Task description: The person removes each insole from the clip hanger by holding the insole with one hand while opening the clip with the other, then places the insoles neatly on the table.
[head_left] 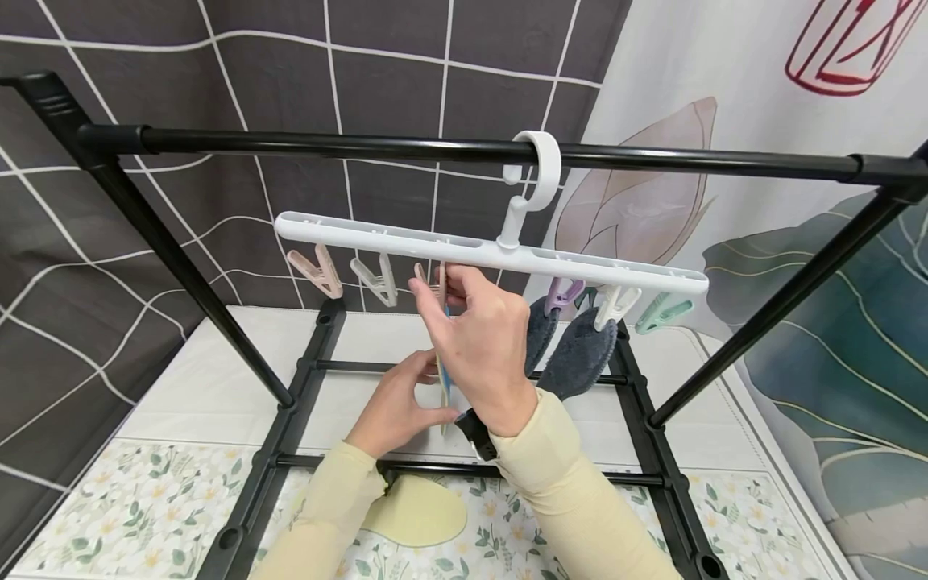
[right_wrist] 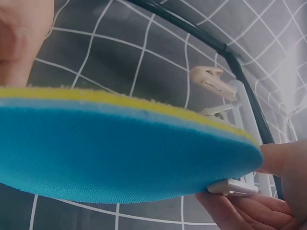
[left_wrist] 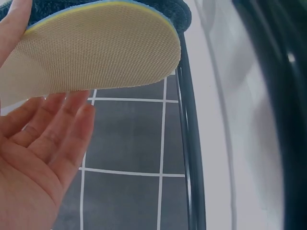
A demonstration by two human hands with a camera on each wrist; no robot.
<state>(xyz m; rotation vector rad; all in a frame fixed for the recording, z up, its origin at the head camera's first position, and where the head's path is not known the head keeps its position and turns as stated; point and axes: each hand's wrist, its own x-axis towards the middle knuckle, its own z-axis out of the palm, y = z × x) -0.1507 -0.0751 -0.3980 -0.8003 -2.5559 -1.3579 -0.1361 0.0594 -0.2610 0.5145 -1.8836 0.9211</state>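
Near the centre of the head view, the person's right grip [head_left: 487, 338] pinches a pale clip [right_wrist: 234, 187] between thumb and fingers, at the upper end of a blue-and-beige insole [right_wrist: 110, 153]; whether the clip bites the insole, I cannot tell. The insole hangs edge-on below that grip, and the left grip [head_left: 399, 403], fingers loosely extended, touches its lower part. One white hanger [head_left: 391, 242] crosses mid-frame, its single hook [head_left: 547, 173] over the black rail [head_left: 326, 145]. Six clips can be made out along it: the pinched one, a pink clip [head_left: 319, 274] and a grey-white clip [head_left: 381, 283] to its left, and purple [head_left: 554, 298], white [head_left: 609, 310] and green [head_left: 656, 310] ones to the right of centre. Two dark insoles [head_left: 580, 358] hang beneath the purple and white clips. One cream-yellow insole [head_left: 424, 511] lies on the floral counter [head_left: 145, 499], lower centre.
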